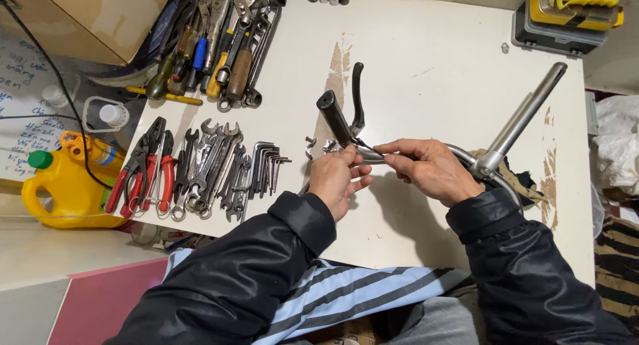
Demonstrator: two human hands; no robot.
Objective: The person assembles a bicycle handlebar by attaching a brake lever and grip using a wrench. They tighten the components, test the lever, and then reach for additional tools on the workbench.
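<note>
Both hands' grips, left point(338, 178) and right point(426, 168), close on the handlebar point(466, 155) beside a yellow jug point(56, 195).

White worktable point(432, 58) with worn patches. Left side — red-handled pliers point(143, 172), row of steel spanners point(213, 172), set of bent hex keys point(266, 165), screwdrivers and wrenches point(219, 45) above. Yellow plastic jug, green cap point(56, 185) beside table — yellow-grey tool case point(566, 15) at far corner.

Open white bench point(426, 58) beyond the handlebar point(466, 155); left blocked by hex keys point(266, 166), wrenches point(213, 168), pliers point(143, 175); toolbox point(566, 18) at far right corner.
</note>
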